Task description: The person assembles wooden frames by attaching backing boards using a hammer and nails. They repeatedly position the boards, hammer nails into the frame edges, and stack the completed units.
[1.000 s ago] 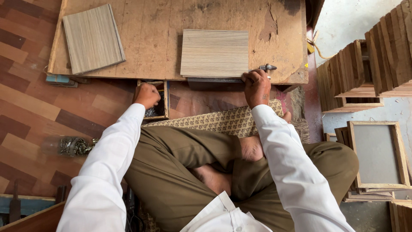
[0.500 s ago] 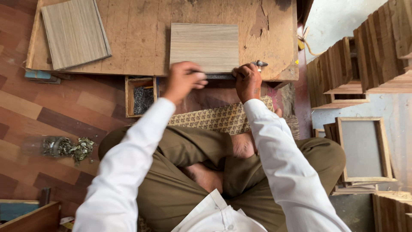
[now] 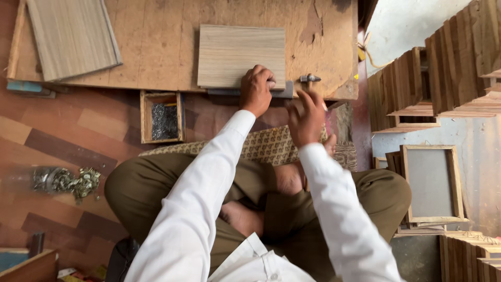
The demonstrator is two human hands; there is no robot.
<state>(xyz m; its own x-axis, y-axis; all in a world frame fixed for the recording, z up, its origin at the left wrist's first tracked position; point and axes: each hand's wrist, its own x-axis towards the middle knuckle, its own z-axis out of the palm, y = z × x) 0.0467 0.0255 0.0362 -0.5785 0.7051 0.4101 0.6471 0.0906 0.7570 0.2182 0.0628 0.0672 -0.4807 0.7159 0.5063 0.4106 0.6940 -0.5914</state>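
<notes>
At the desk's (image 3: 156, 62) near edge, we're pinning down a pale wood panel (image 3: 235, 55).
Our left hand (image 3: 255, 89) presses its front edge, fingers curled over; our right hand (image 3: 305, 117) hovers loose and empty below the hammer (image 3: 309, 79). Flat, stiff and light, we'd say; best taken by the edges.

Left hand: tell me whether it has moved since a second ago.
Yes. The left hand went from the small nail box rightward and up onto the panel's near edge.
</notes>
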